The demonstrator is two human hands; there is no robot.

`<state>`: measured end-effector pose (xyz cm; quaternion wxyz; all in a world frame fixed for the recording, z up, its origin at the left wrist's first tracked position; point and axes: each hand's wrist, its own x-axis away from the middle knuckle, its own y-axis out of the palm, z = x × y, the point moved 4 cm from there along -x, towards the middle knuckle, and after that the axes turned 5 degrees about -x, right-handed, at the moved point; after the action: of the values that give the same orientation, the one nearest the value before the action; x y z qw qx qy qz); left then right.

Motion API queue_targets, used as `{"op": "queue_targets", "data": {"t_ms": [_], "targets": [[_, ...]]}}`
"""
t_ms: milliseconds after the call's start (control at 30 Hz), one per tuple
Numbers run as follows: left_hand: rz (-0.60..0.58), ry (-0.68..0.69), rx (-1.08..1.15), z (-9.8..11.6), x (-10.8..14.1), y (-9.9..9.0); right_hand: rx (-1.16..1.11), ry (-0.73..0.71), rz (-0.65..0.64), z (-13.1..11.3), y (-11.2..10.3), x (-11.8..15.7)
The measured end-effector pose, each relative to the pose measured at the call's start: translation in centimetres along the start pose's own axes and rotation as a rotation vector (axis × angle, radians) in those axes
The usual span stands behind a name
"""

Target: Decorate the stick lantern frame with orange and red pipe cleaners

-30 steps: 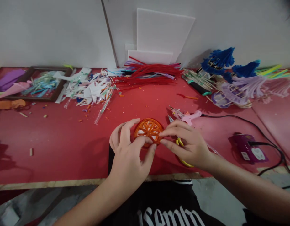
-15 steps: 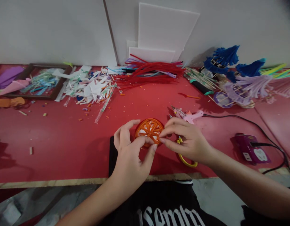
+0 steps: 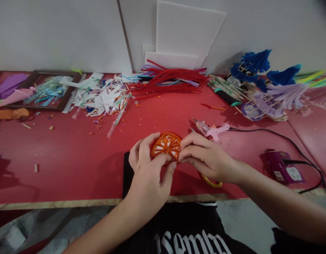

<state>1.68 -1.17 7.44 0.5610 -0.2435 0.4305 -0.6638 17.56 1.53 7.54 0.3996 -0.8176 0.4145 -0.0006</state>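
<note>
Between my hands is a round orange pipe-cleaner disc (image 3: 166,144) with spokes like a citrus slice and white showing in the gaps. My left hand (image 3: 151,167) grips its near left rim, thumb and index finger at the near edge and the other fingers curled round the left side. My right hand (image 3: 209,155) has its fingertips pressed together on the disc's right edge. Under the right hand lie yellow-handled scissors (image 3: 213,182), mostly hidden. A pink glue gun (image 3: 214,132) rests just beyond that hand.
Red pipe cleaners (image 3: 170,79) lie along the wall. White scraps (image 3: 104,97) and a brown frame (image 3: 38,106) are at the back left. Blue and lilac pleated pieces (image 3: 255,67) stand back right. A purple box (image 3: 281,167) with a black cable sits at the right. A black flat object (image 3: 127,173) is by my left hand.
My right fingers have closed in on the disc's right edge and cover more of it. The disc has tilted slightly. My left hand keeps its hold.
</note>
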Motion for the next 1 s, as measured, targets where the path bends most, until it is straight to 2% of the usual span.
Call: {"op": "queue_targets", "data": {"t_ms": [200,300,433,533,667,767,867,1000], "targets": [[0.024,-0.008,0.04,-0.3,-0.4,0.0,0.101,0.133,-0.006,-0.4,-0.6,-0.7],[0.026,0.001,0.024,-0.3,-0.4,-0.2,0.204,0.117,-0.137,-0.9,-1.2,-2.0],[0.033,0.006,0.005,-0.4,-0.2,-0.2,0.342,0.013,-0.347,-1.5,-1.5,-3.5],[0.038,0.01,-0.013,-0.5,-0.1,-0.1,0.382,-0.031,-0.404,-1.6,-1.3,-4.1],[0.059,0.032,-0.054,-0.5,-0.1,-0.4,0.342,-0.024,-0.371,-1.2,-1.1,-4.1],[0.015,0.093,-0.098,-0.4,-0.2,-0.6,0.334,-0.033,-0.304,-1.0,-1.2,-3.5],[-0.037,0.15,-0.148,-0.4,-0.1,-1.0,0.355,-0.106,-0.213,-1.1,-1.6,-2.7],[-0.006,0.191,-0.184,-0.4,0.0,-1.5,0.45,-0.172,-0.129,-1.4,-1.9,-1.8]]}}
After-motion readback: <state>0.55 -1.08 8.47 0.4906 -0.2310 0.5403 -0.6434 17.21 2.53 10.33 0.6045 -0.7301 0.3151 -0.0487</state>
